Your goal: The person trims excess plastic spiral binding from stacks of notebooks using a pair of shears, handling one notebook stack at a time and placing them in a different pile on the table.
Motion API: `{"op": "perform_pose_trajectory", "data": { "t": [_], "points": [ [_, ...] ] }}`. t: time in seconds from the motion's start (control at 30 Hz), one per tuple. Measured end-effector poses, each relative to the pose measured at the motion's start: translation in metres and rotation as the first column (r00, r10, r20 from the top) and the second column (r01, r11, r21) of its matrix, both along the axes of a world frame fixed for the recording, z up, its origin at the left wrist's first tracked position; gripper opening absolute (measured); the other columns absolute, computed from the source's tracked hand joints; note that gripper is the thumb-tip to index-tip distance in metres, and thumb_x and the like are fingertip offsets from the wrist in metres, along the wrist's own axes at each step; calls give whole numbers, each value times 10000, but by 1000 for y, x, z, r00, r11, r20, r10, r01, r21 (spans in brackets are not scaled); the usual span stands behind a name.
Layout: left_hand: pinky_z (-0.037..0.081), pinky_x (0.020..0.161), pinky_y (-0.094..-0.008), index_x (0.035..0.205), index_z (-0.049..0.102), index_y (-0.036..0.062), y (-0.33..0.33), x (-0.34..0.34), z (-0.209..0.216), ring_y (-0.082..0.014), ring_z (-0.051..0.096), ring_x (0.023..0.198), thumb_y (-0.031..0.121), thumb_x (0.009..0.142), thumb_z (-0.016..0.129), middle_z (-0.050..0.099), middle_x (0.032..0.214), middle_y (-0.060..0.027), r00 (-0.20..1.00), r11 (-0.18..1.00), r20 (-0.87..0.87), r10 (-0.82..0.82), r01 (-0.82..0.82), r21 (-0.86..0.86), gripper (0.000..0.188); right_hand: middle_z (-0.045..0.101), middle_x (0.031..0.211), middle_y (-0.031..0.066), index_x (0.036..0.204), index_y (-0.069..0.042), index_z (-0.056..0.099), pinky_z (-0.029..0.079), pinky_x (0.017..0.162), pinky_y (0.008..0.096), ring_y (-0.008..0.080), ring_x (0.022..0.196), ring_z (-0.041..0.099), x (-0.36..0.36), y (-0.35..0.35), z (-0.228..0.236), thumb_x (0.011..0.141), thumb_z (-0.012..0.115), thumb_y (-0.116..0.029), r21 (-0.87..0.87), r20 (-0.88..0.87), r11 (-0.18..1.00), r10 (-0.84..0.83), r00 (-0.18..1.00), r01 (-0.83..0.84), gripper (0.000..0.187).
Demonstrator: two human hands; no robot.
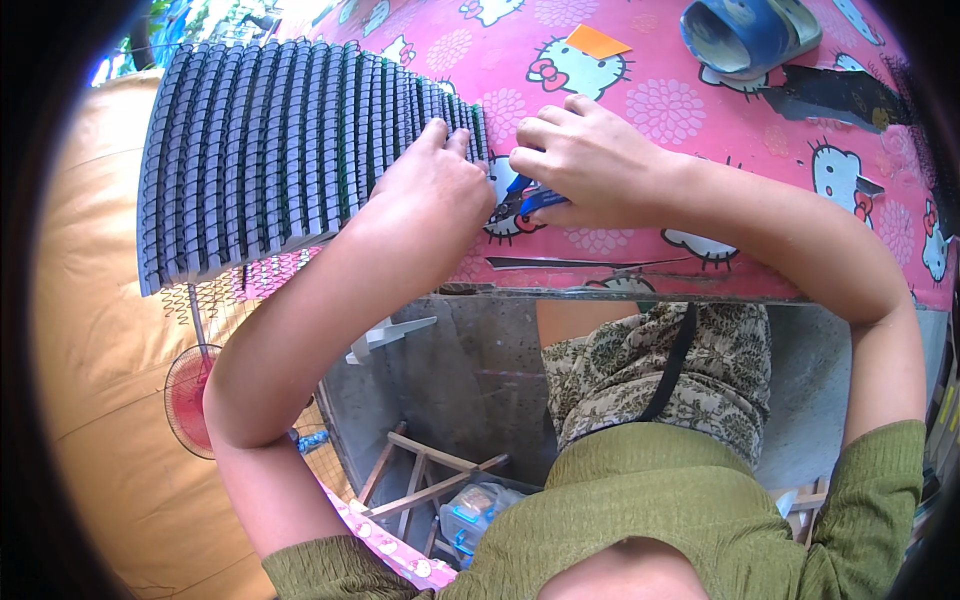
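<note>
A fanned row of spiral-bound notebooks [250,150], with dark coils along their upward-facing edges, covers the left part of the table. My left hand [445,180] is closed with bent fingers at the right end of this row, on the last notebook; its fingertips are partly hidden. My right hand [580,160] is wrapped round blue-handled pliers [540,200]. Their dark jaws point left, close to the near corner of the last notebook and beside my left hand. Whether the jaws touch a coil, I cannot tell.
A pink patterned cloth [665,105] covers the table. On it lie an orange paper piece [598,42], a blue-and-white slide sandal [750,35] and a torn black sheet [840,97]. Below left are a red fan [188,400], a wooden frame [415,475] and a clear plastic box [470,515].
</note>
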State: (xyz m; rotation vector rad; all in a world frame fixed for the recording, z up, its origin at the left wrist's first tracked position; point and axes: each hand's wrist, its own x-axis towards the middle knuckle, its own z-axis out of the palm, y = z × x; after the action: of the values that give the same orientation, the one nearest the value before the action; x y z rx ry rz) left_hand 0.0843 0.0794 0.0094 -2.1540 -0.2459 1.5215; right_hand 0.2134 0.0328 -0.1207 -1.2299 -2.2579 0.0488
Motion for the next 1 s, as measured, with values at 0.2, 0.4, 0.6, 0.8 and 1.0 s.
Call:
{"op": "perform_pose_trajectory", "data": {
  "t": [0.2,0.4,0.6,0.8,1.0],
  "points": [
    [267,1141,-428,1345,514,101,0,2,1,-243,389,1354,188,638,813,506,1378,-37,999,1000,-48,18,-18,-1,772,679,855,168,974,9,662,555,666,454,297,780,686,-1,15,32,737,749,-343,-492,-73,868,29,997,-61,433],
    [255,1145,-426,1379,477,121,0,1,-2,-240,363,1371,211,656,807,479,1410,-34,1000,1000,-19,-24,24,14,799,627,571,150,695,81,639,535,434,361,251,460,639,-1,35,56,804,692,-370,-861,-135,505,-113,984,-61,467],
    [248,1144,-420,1420,433,149,0,-19,-2,-238,358,1370,245,693,777,466,1424,-20,981,991,144,-131,131,11,810,554,1008,112,1040,-53,616,419,883,424,271,1028,550,7,9,35,706,764,-336,-303,188,953,44,981,15,462],
    [248,1137,-415,1421,436,146,-1,-1,0,-242,373,1355,255,691,776,470,1419,-6,999,999,-16,-44,44,-6,813,559,1006,98,1015,-48,613,418,879,420,246,1027,541,2,-3,9,720,762,-364,-70,109,998,0,994,8,458],
    [242,1138,-414,1383,480,127,0,-3,-1,-238,374,1356,255,690,775,476,1414,-9,1000,1000,-7,-15,15,-15,764,629,866,134,891,3,639,498,739,440,284,850,632,-4,5,20,720,757,-356,-264,12,964,25,1000,-20,414]
  ]
}}
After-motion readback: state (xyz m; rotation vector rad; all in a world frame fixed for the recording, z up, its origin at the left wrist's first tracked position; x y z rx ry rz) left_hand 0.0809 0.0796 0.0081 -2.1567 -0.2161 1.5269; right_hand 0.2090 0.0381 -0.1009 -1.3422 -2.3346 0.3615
